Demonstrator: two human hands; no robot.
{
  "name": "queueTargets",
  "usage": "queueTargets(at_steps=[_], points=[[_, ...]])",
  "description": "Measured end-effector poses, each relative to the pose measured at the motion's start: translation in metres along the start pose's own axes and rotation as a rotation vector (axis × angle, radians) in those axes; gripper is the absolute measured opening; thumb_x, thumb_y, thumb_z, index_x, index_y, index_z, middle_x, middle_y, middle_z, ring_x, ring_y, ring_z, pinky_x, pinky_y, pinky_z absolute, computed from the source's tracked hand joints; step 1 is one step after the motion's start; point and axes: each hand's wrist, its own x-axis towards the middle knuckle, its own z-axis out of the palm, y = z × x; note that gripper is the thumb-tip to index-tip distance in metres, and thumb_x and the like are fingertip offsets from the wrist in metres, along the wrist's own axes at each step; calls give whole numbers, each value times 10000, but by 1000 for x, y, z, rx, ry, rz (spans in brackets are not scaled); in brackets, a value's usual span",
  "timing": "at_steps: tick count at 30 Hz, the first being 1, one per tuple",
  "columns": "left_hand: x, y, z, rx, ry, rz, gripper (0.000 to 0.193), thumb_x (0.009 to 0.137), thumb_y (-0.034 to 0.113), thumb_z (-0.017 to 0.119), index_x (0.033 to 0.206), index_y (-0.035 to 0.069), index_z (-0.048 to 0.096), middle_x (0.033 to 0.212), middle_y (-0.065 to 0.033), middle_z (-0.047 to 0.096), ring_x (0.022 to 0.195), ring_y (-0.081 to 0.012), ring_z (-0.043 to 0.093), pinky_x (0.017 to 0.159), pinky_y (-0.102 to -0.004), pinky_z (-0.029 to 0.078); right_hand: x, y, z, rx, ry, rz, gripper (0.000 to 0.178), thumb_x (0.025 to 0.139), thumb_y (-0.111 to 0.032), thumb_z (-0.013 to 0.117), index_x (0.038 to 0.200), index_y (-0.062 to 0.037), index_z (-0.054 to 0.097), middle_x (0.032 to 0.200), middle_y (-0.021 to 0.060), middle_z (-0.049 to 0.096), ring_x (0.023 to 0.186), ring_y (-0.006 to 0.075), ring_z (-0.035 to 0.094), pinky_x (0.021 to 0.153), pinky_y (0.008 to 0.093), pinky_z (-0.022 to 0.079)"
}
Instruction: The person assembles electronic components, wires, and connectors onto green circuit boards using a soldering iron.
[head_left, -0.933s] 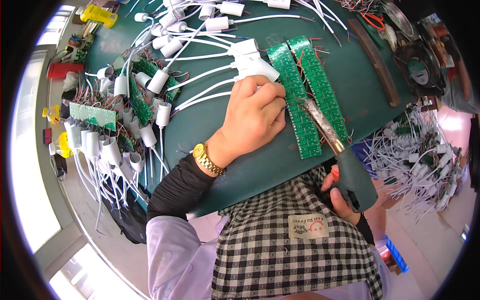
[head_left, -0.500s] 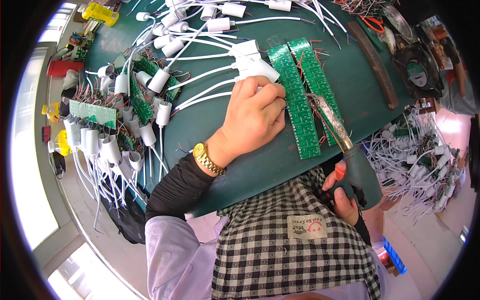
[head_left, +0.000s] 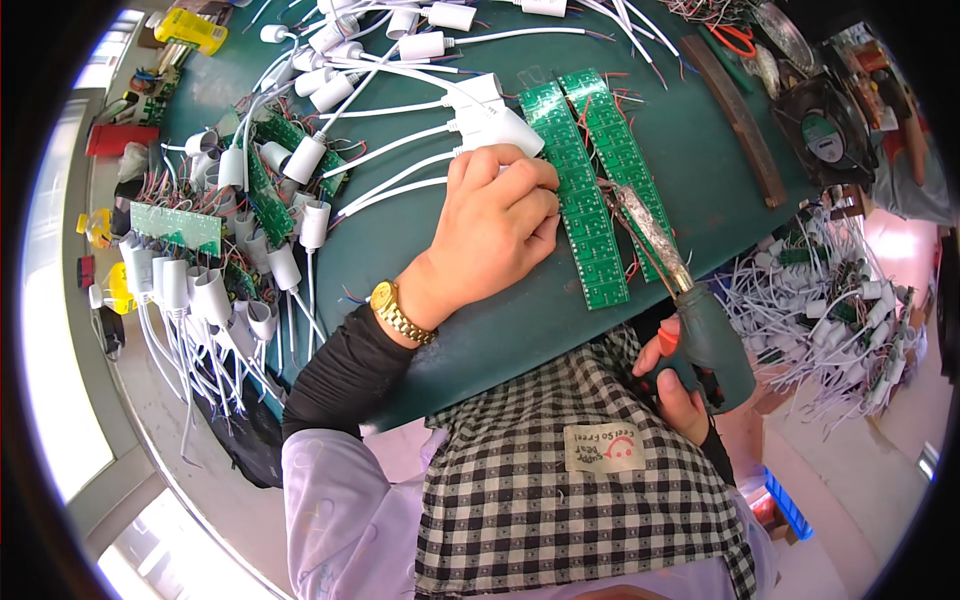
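My left hand, fingers curled closed, rests at the left edge of a long green circuit board. White cylindrical lamp sockets lie against its fingertips, and cables run in under the hand; what the fingers pinch is hidden. A second green circuit board lies just right of the first, with thin red wires along its edges. My right hand is wrapped round the dark green handle of a soldering gun, a finger by its orange trigger. The gun's tip reaches over the boards, near the first board's right edge.
Many white sockets with cables spread over the far side of the green table. Boards wired to sockets pile up at the left. A wooden strip, a black fan and a large heap of wired sockets are at the right.
The whole scene has shifted slightly left and up in the picture. Both hands, the soldering gun and the boards keep nearly the same places relative to each other.
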Motion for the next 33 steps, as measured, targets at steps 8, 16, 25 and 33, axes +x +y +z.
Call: queueTargets(at_steps=[8, 16, 25, 33], points=[[1, -2, 3, -34, 55, -7, 221, 525, -36, 680, 690, 70, 577, 896, -16, 592, 856, -237, 522, 740, -331, 427, -6, 4, -15, -203, -190, 129, 474, 861, -264, 593, 1241, -41, 417, 883, 121, 539, 789, 186, 530, 727, 324, 446], [0, -2, 5, -30, 39, -25, 157, 557, 2, 670, 682, 62, 597, 888, 13, 578, 883, -211, 516, 760, -349, 404, -6, 4, -9, -334, -130, 198, 315, 799, -190, 554, 1025, 24, 504, 853, 98, 555, 770, 155, 508, 713, 286, 414], [1, -3, 5, -25, 61, -6, 215, 523, -38, 675, 677, 70, 572, 877, -15, 587, 846, -239, 521, 730, -328, 435, -1, 1, -9, -240, -157, 100, 387, 843, -232, 575, 1126, 10, 467, 856, 112, 559, 783, 177, 541, 743, 307, 448], [1, -2, 4, -36, 47, -16, 206, 530, -37, 674, 675, 71, 575, 876, -15, 593, 840, -238, 519, 726, -328, 436, 0, -5, 0, -111, -1, 28, 436, 823, -201, 580, 1178, 18, 454, 828, 114, 568, 718, 175, 538, 682, 320, 449]])
